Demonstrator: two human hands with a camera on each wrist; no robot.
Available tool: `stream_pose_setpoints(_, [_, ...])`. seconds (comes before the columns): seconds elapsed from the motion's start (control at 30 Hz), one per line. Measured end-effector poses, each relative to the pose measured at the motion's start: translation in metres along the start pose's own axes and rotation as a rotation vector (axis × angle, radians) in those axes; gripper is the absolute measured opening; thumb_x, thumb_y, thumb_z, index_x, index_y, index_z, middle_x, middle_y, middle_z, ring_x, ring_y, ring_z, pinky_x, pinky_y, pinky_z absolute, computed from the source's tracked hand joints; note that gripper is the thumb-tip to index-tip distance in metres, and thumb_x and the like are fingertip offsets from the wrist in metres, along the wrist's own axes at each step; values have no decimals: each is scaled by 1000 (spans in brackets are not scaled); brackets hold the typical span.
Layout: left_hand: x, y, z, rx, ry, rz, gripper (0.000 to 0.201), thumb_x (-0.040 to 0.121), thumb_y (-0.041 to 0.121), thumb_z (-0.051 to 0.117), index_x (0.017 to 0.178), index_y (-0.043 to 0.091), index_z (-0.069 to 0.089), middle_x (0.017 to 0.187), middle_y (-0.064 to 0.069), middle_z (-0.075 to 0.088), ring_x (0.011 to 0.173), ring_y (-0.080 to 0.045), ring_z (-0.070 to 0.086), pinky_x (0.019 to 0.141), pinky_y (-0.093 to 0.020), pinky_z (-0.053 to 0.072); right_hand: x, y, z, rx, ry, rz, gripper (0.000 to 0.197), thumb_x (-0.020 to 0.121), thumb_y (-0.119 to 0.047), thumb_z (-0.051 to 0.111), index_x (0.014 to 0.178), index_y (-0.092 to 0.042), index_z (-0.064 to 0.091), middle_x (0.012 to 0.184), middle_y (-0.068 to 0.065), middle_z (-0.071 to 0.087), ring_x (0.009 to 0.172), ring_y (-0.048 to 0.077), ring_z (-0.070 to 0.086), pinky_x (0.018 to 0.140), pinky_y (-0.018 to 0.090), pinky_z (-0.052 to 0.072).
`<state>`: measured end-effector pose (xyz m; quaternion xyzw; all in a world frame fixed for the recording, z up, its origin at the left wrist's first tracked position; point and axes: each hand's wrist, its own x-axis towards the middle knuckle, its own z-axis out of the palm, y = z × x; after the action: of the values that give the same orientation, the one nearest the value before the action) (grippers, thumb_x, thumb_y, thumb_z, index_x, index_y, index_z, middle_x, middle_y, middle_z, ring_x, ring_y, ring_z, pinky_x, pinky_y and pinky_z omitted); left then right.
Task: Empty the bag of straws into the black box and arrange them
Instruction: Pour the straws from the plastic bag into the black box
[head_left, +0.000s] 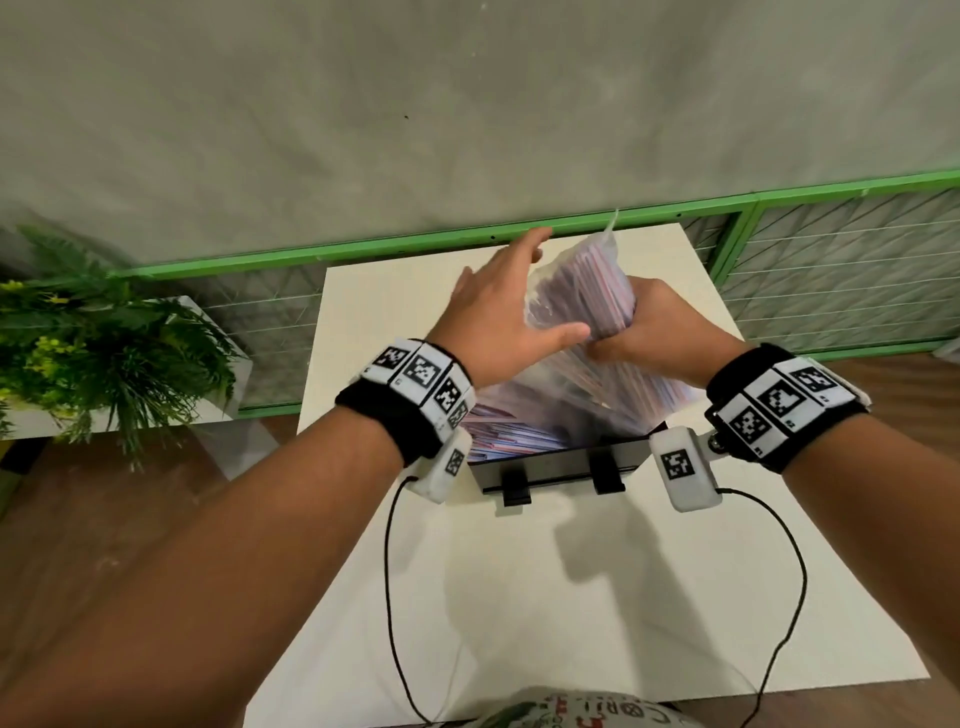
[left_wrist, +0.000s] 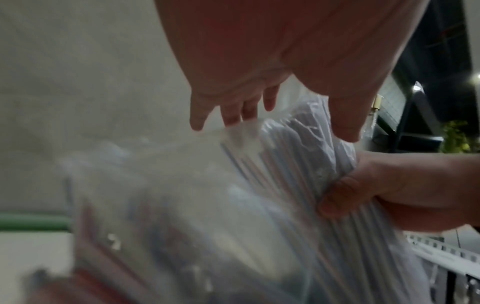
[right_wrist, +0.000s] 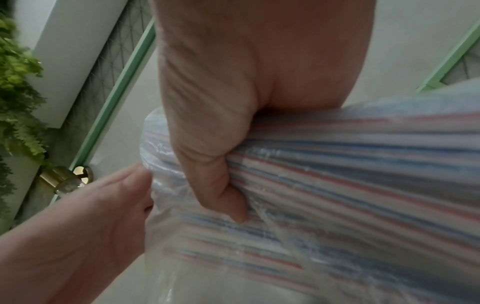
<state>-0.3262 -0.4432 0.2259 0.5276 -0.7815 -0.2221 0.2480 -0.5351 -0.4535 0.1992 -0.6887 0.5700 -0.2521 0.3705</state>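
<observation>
A clear plastic bag (head_left: 582, 291) packed with red, blue and white striped straws is held tilted, its lower end over the black box (head_left: 561, 462) on the white table (head_left: 571, 597). Several straws (head_left: 498, 431) lie inside the box. My right hand (head_left: 639, 322) grips the bag around its middle; in the right wrist view the thumb (right_wrist: 207, 156) presses into the bag (right_wrist: 350, 174). My left hand (head_left: 519, 296) lies open against the bag's left side, fingers straight. The left wrist view shows its fingertips (left_wrist: 233, 111) at the bag's (left_wrist: 285, 164) crumpled top.
A leafy green plant (head_left: 93, 338) stands on a low white stand to the left. A green metal railing (head_left: 415, 244) runs behind the table's far edge. Thin black cables (head_left: 389, 571) hang from both wrists over the near tabletop.
</observation>
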Motion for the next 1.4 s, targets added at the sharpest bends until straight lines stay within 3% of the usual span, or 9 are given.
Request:
stream_pose_setpoints(0.07, [10,5,8,-99,-36,-46,86,78,45,85,148,21,40,135,-3,63,122,-19,60,106,-41,47,-1,1,3,30,9,-27,35,71,-7,84,99,-11,64,84,5,67,71,18,62,66,33,52])
stream_pose_setpoints(0.17, [21,-1,17,-190,0,-75,47,78,29,84,119,17,63,107,0,73,97,-20,69,92,-43,55,0,10,4,81,-7,-52,64,65,-20,92,121,-17,61,99,2,69,87,16,67,79,33,55])
stream_pose_setpoints(0.3, [26,-13,18,-249,44,-78,36,78,27,80,109,13,68,102,-2,76,94,-22,72,90,-44,57,-12,41,-17,176,-89,110,94,65,-28,95,143,-22,42,123,2,63,111,16,64,91,35,55])
stream_pose_setpoints(0.47, [29,-23,16,-321,88,-119,34,83,19,79,115,10,68,109,-5,76,102,-22,71,96,-47,55,-34,77,-21,-97,-125,134,36,69,-22,88,99,-22,67,95,2,73,87,27,69,79,41,57])
stream_pose_setpoints(0.57, [31,-22,18,-328,94,-129,35,85,14,79,117,9,67,111,-5,75,105,-22,70,98,-47,54,-34,77,-16,-112,-29,96,24,75,-18,84,90,-21,65,83,-1,69,75,21,63,66,31,48])
stream_pose_setpoints(0.83, [31,-23,13,-340,128,-118,40,82,24,76,119,11,67,113,-1,75,107,-20,70,99,-47,54,-30,74,-17,-84,55,62,18,80,-15,81,86,-16,64,69,2,57,60,19,48,55,29,39])
stream_pose_setpoints(1.0, [29,-26,11,-362,126,-160,48,79,27,78,122,12,64,116,0,73,109,-19,68,101,-46,53,-29,73,-20,-41,112,39,20,80,-10,79,95,-16,67,76,3,65,65,21,54,56,21,40])
stream_pose_setpoints(1.23, [23,-19,8,-503,116,-165,65,66,40,91,119,13,63,110,0,75,101,-16,72,94,-38,58,-24,81,-15,41,206,29,19,78,-9,76,93,-18,68,82,11,67,73,28,58,67,36,47])
stream_pose_setpoints(1.4, [22,-15,8,-521,134,-131,39,80,35,86,110,21,65,107,3,76,100,-14,72,97,-42,56,-25,79,-17,111,211,39,23,80,-6,78,97,-18,68,80,9,66,67,19,53,63,31,44])
